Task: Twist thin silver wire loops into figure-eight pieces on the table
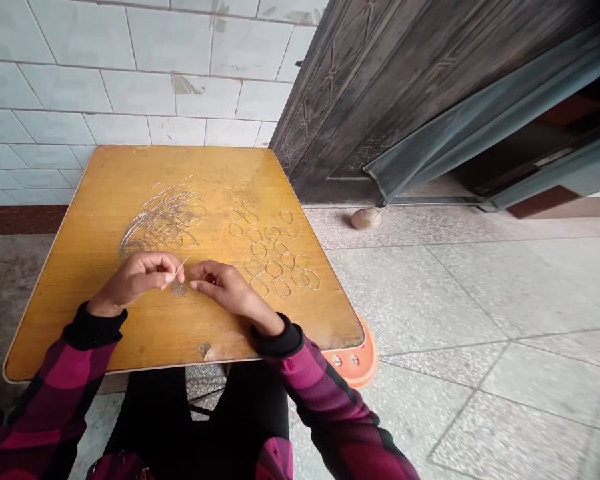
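Note:
My left hand (136,279) pinches a short thin silver wire (181,267) between thumb and fingertips, just above the yellow wooden tabletop (95,293). My right hand (221,283) rests close by, its curled fingertips almost at the wire and holding nothing I can see. Beyond my left hand lies a tangled heap of wire loops (163,221). To the right, several small figure-eight wire links (274,261) lie separately, near my right hand. A worn, flaking patch (179,289) of veneer lies under the pinched wire.
A white tiled wall (130,87) stands behind the table, with a dark carved door (360,100) at the right. An orange plastic rim (356,359) shows under the table's near right corner. A small round pinkish stone (365,219) lies on the speckled floor.

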### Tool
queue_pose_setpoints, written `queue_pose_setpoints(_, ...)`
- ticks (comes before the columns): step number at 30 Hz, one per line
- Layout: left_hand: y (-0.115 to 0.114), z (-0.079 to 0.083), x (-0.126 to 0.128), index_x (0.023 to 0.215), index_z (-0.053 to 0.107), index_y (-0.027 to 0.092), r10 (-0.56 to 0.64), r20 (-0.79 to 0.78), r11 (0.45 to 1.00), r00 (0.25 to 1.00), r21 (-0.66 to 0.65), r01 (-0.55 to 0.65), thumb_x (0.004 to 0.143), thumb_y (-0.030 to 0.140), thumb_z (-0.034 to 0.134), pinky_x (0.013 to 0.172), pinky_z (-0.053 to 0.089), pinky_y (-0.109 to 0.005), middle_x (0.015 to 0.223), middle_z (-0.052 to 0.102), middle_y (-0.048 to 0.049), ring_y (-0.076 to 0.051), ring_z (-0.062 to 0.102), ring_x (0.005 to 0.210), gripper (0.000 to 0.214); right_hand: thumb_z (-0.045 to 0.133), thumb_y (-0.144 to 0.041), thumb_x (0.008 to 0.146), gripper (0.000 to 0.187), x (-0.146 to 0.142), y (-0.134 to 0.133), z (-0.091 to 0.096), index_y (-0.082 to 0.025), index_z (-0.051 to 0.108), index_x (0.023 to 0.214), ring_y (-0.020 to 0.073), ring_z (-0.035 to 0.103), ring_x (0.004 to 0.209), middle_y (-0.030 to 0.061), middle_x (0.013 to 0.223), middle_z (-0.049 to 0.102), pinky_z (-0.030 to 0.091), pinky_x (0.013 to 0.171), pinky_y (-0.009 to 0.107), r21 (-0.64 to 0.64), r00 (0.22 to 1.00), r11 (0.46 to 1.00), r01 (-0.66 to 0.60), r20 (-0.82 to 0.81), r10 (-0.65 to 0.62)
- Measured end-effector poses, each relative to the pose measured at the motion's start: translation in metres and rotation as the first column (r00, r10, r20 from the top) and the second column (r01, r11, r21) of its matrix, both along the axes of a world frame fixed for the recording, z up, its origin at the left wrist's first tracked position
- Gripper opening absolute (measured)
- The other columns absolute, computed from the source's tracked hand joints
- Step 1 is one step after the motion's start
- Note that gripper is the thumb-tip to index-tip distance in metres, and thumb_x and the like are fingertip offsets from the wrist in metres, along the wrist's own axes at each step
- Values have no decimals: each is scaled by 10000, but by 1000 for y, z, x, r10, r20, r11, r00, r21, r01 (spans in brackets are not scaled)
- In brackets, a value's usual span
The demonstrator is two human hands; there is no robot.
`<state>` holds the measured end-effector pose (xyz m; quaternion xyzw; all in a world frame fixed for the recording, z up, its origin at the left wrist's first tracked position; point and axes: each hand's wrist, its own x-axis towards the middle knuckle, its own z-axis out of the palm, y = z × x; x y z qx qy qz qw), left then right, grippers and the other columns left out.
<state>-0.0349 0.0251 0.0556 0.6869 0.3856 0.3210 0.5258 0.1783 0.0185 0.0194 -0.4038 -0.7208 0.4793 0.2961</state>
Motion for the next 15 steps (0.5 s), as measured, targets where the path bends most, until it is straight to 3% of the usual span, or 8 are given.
queue_pose_setpoints(3, 2, -8, 5, 681, 569, 161, 143, 230, 969, 963, -230, -89, 729, 289, 601, 461, 281, -236, 697, 642, -31, -69, 378, 459, 140, 642, -374, 824, 280, -6, -2, -2, -169, 615, 1013, 88, 568, 643, 15, 851, 643, 457, 564, 215, -217, 961, 975, -56, -277, -7)
queue_pose_setpoints(6, 5, -17, 12, 671, 535, 162, 222, 322, 917, 920, -389, -84, 704, 278, 628, 426, 230, -212, 623, 617, -9, -53, 364, 422, 152, 648, -430, 811, 281, -14, -4, -5, -178, 612, 931, 72, 565, 586, -10, 760, 619, 464, 529, 199, -321, 911, 946, -43, -401, -95)
queue_pose_setpoints(10, 6, -22, 19, 657, 522, 161, 238, 399, 872, 886, -489, -14, 690, 258, 642, 408, 213, -192, 547, 569, 21, -35, 345, 389, 157, 722, -443, 738, 318, -21, -1, -10, -178, 583, 848, 65, 566, 544, -36, 681, 598, 460, 491, 181, -426, 836, 904, 29, -486, -255)
queue_pose_setpoints(15, 8, -25, 20, 638, 506, 158, 253, 447, 829, 858, -557, 46, 685, 239, 651, 383, 207, -175, 522, 522, 41, -15, 297, 363, 173, 799, -407, 645, 355, -23, -1, -10, -174, 609, 833, 39, 541, 513, -35, 743, 628, 450, 469, 165, -553, 768, 832, -41, -550, -328)
